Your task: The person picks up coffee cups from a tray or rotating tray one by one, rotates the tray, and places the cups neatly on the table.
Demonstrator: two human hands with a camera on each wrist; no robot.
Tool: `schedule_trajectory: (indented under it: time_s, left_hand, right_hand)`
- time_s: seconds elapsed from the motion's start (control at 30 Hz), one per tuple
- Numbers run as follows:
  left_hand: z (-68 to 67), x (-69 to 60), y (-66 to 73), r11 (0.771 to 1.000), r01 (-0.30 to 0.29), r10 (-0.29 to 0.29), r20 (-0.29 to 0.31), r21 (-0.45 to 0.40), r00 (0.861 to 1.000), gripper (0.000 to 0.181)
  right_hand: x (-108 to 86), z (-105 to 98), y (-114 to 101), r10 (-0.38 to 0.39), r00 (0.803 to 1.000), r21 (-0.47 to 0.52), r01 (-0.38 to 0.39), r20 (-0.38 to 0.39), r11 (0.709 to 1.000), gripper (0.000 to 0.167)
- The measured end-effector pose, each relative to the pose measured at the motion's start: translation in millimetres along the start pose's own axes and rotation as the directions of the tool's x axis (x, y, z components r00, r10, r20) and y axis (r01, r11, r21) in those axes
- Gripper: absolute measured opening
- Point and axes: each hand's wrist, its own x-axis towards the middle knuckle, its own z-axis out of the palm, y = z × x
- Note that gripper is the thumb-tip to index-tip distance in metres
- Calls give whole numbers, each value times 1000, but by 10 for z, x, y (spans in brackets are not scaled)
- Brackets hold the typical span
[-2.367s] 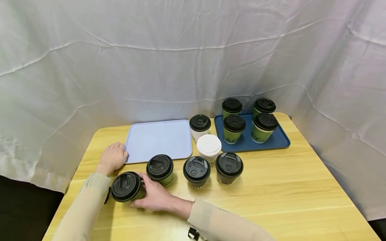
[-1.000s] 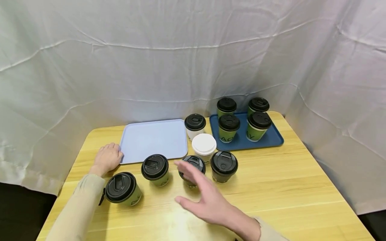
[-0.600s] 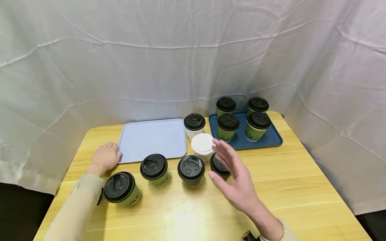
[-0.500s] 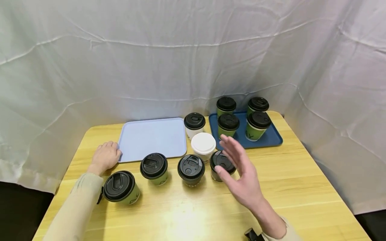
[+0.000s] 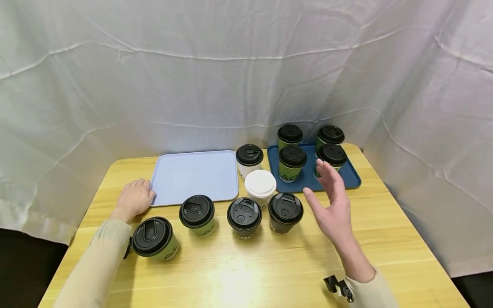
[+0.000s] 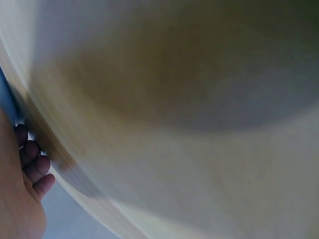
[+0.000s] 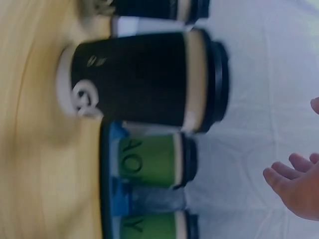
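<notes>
Blk cup (image 5: pixel 286 213) sits L of R grip (image 5: pixel 334 210), apart.

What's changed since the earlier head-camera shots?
The right hand released its grip on the nearest green paper cup with a black lid and moved right and forward, now empty. The left hand stayed beside the light-blue rectangular tray; everything else stayed put.
</notes>
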Motion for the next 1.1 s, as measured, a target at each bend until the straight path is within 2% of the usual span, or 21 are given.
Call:
schedule_trajectory:
  time_s: [0.1, 0.3, 0.53, 0.83, 1.1]
  left_hand:
    - [-4, 0, -7, 1000, -2, 2, -4, -2, 1000, 29]
    - [-2, 7, -17, 1000, -4, 4, -12, -5, 1000, 29]
    - [11, 16, -26, 1000, 6, -6, -9, -8, 1000, 29]
    - [-1, 3, -24, 1000, 7, -8, -20, -10, 1000, 27]
    - [-4, -12, -7, 1000, 17, -17, 0, -11, 1000, 29]
  right_hand:
    - [64, -23, 130, 96, 995, -25, -96, 6, 995, 74]
    - [188, -38, 392, 246, 966, -46, -243, 75, 969, 78]
    - [290, -2, 714, 392, 906, -12, -395, 160, 919, 87]
    - [464, 68, 1028, 480, 855, -2, -489, 199, 872, 95]
    - [578, 153, 1240, 538, 810, -71, -537, 235, 840, 103]
